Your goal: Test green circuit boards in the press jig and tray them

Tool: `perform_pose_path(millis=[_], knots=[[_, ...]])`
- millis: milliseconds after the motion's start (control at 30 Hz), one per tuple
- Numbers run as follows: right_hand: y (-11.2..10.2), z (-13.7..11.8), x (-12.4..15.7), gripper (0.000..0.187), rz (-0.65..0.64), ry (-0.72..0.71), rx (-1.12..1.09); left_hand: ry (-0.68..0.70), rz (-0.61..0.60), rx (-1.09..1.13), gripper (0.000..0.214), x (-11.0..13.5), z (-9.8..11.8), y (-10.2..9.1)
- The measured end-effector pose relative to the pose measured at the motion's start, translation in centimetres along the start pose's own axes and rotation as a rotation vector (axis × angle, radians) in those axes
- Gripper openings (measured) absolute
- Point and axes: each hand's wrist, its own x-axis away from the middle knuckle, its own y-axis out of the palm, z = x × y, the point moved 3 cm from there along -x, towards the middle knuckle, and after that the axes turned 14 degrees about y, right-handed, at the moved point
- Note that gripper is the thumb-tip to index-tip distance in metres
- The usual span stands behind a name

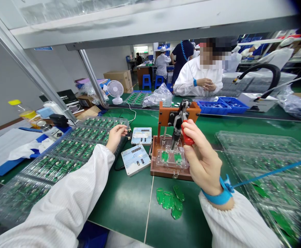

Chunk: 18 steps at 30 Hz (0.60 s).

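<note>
My right hand (204,162) is wrapped round the red handle (187,135) of a toggle clamp (180,119) on a wooden test fixture (172,174). Under the clamp, two small green circuit boards (165,156) show through the fixture's clear plate (171,163). My left hand (117,137) is over the right edge of a clear tray (82,146) filled with green boards. Its fingertips are pinched together, and whatever they may hold cannot be made out. Several loose green boards (168,199) lie on the green tabletop in front of the fixture.
Two white boxes with digital displays, one nearer (136,160) and one behind (141,135), sit left of the fixture. Stacked clear trays (266,165) stand at right. A blue wrist strap cord (274,174) runs rightward. Across the bench, a co-worker (199,77) sits behind blue bins (214,106).
</note>
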Motion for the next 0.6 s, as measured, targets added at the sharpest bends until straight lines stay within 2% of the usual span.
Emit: perform_pose_path(millis=[600], knots=[[-0.04,-0.04,-0.06,0.055,0.027,-0.016,0.029,0.005,-0.031,-0.023,0.023,0.07,0.20,0.07]])
